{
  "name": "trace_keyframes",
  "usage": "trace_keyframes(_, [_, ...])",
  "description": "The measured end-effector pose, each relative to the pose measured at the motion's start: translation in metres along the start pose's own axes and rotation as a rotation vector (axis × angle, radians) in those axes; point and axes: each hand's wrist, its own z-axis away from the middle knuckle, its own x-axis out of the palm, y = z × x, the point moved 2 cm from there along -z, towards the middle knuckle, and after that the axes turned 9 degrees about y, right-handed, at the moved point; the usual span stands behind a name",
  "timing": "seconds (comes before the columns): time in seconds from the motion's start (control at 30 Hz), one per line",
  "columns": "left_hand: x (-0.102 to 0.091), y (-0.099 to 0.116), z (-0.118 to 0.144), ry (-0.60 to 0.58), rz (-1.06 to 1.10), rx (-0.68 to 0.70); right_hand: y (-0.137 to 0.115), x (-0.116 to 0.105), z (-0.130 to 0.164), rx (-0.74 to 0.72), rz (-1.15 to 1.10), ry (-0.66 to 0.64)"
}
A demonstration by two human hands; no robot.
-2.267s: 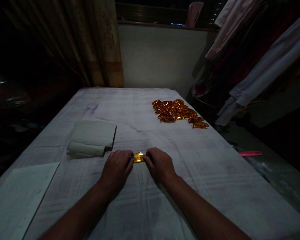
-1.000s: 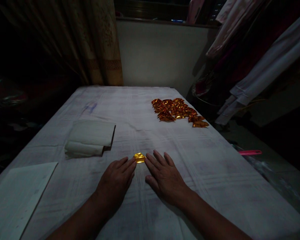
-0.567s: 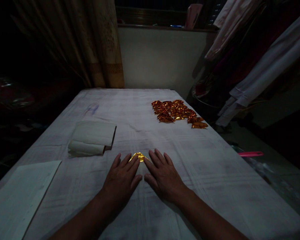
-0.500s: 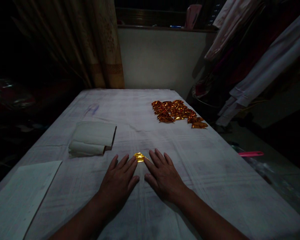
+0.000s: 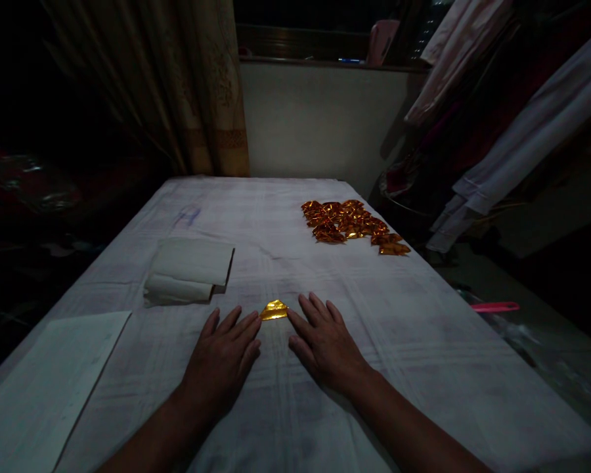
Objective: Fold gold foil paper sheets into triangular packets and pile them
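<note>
A small folded piece of shiny gold foil paper [image 5: 274, 310] lies flat on the cloth-covered table, its outline narrower at the far side. My left hand [image 5: 225, 350] rests palm down with fingers stretched, its index fingertip at the foil's left corner. On the other side my right hand [image 5: 325, 338] also lies flat, fingers slightly spread, the index fingertip at the right corner. Neither hand grips anything. Farther off to the right sits a cluster of folded orange-gold foil pieces [image 5: 347, 221].
A folded pale paper packet [image 5: 190, 269] lies left of centre, and a white sheet [image 5: 54, 387] covers the near left. Clothes [image 5: 517, 131] hang beyond the table's right edge. Behind are a curtain [image 5: 201, 92] and a wall [image 5: 320, 118]. A pink handle [image 5: 495, 307] shows at right.
My left hand has slid left and slightly back from the foil, uncovering more of its left side. My right hand has shifted slightly right. The camera view has moved a little.
</note>
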Motion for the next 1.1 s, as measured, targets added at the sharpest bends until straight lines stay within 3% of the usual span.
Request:
trace_keyframes(0.27, [0.003,0.0,-0.004,-0.023,0.071,-0.08,0.007,0.004,0.004,-0.003,0.026,0.093])
trace_keyframes(0.4, [0.003,0.002,-0.005,-0.015,0.065,-0.08,-0.005,0.004,-0.003,-0.046,0.025,0.111])
trace_keyframes(0.57, [0.001,0.005,-0.005,0.021,0.049,-0.078,-0.03,0.011,-0.019,-0.246,-0.101,-0.107])
trace_keyframes(0.73, [0.0,0.003,-0.006,-0.001,0.048,-0.094,-0.022,0.009,-0.02,-0.169,-0.121,-0.195])
trace_keyframes(0.97, [0.0,0.002,-0.006,-0.022,0.053,-0.111,-0.003,-0.002,-0.005,-0.043,-0.076,-0.153])
trace_keyframes(1.1, [-0.001,-0.002,-0.01,0.039,0.09,-0.118,0.009,0.004,-0.004,-0.029,-0.115,-0.069])
